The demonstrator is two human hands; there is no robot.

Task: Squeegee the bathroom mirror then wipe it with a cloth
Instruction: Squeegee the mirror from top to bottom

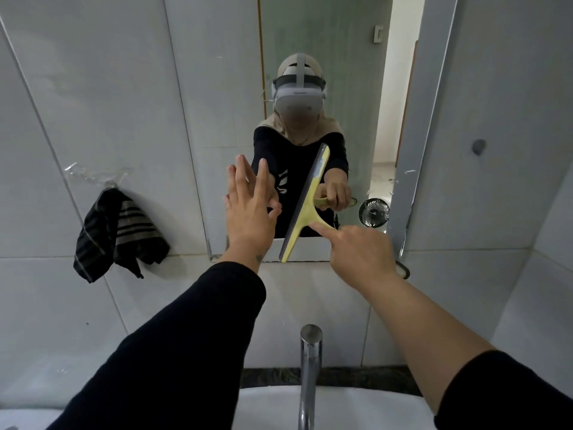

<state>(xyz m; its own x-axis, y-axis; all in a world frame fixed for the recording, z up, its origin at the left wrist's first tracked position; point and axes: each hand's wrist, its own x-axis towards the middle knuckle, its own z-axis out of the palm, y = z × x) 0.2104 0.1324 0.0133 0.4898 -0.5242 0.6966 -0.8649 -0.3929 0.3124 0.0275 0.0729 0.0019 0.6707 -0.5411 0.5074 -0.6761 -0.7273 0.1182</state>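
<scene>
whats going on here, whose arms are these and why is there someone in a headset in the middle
This is one picture from a camera worn on a person's head, looking forward and down, so the two arms reaching out are the wearer's own. The figure in the headset is their reflection in the wall-mounted bathroom mirror. The right hand holds a pale yellow plastic squeegee with its blade against the glass, index finger stretched along it. The left hand is open, fingers spread, at the mirror and holding nothing. A black cloth with grey stripes hangs on a wall hook at the left, untouched. Below are a chrome tap and a white basin.
</scene>
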